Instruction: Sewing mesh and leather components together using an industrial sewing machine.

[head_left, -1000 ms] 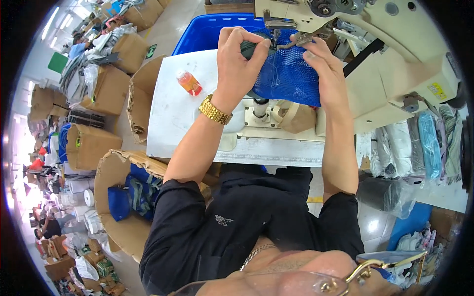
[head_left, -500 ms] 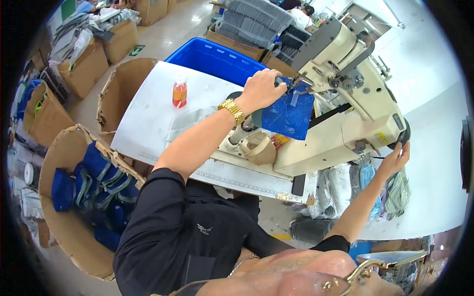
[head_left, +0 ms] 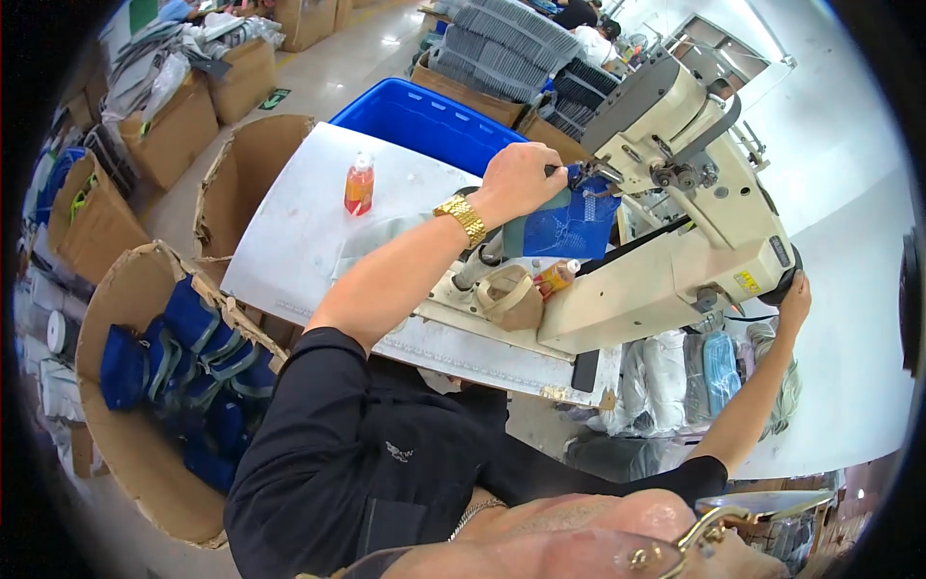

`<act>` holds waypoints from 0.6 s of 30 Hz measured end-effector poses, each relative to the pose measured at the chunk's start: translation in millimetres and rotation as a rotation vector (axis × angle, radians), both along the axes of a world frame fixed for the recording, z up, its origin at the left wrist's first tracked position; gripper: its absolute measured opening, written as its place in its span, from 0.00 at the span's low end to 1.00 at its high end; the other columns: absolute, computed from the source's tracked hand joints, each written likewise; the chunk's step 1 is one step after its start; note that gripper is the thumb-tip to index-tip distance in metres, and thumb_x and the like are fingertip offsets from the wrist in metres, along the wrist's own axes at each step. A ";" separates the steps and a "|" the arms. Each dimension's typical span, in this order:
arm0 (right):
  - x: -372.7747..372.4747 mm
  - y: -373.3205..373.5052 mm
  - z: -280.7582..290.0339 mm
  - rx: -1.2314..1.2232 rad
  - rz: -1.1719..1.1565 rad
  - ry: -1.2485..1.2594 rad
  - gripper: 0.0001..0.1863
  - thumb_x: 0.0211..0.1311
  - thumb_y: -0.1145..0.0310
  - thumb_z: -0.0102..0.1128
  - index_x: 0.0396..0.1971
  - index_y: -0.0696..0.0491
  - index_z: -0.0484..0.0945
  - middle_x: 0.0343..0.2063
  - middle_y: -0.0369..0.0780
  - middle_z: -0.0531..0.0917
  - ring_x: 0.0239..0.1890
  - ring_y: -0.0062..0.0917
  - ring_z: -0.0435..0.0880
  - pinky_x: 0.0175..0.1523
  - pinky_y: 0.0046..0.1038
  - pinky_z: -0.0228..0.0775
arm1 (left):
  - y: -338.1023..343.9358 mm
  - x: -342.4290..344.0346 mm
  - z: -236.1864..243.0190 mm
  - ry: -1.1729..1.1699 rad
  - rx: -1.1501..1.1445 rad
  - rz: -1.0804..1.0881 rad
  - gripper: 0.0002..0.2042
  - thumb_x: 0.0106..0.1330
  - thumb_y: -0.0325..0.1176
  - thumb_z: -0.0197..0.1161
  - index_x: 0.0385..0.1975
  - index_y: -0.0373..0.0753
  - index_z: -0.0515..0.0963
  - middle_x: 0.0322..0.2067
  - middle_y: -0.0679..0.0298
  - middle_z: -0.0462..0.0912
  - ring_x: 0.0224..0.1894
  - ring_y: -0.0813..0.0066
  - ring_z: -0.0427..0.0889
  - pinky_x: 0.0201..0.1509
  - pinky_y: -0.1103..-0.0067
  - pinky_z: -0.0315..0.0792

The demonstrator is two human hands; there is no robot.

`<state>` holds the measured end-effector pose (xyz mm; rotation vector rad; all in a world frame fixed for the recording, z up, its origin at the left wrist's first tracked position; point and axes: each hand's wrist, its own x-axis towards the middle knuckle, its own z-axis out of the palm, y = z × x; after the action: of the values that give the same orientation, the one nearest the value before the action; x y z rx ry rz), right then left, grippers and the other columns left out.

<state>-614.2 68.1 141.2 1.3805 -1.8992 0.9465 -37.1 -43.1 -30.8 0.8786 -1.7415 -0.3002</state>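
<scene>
My left hand (head_left: 519, 177) is closed on the blue mesh fabric (head_left: 588, 232) with a grey-green edge, at the needle and presser foot (head_left: 590, 174) of a cream sewing machine (head_left: 627, 314). My right hand (head_left: 795, 299) grips the dark handwheel (head_left: 785, 284) at the machine's right end, its fingers partly hidden. Below the fabric a beige cloth pouch (head_left: 513, 304) sits beside a small orange bottle (head_left: 554, 280). Another bottle with red-orange liquid (head_left: 357, 193) stands upright on the white table (head_left: 280, 246), left of my left hand.
Behind the table are a blue plastic tub (head_left: 386, 106), stacked grey pieces (head_left: 482, 48) and other people (head_left: 603, 39). At left stand a cardboard box (head_left: 212, 212) and another holding blue pieces (head_left: 121, 454). Wrapped rolls (head_left: 666, 386) lie at lower right.
My right hand has left the fabric for the handwheel and now sits slightly higher on it. My left hand stays by the needle. The whole view has swung toward the machine's right side.
</scene>
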 end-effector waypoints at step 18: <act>-33.7 -17.3 9.7 0.045 0.078 -0.128 0.28 0.69 0.47 0.44 0.51 0.57 0.78 0.46 0.48 0.82 0.50 0.36 0.80 0.57 0.31 0.66 | 5.0 13.5 10.6 -0.142 0.089 0.009 0.15 0.58 0.43 0.65 0.39 0.40 0.84 0.31 0.56 0.85 0.32 0.66 0.83 0.38 0.75 0.75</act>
<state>-647.9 50.8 150.9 1.4611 -1.9836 1.0580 -23.6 -38.2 -20.3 0.9917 -1.8660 -0.3181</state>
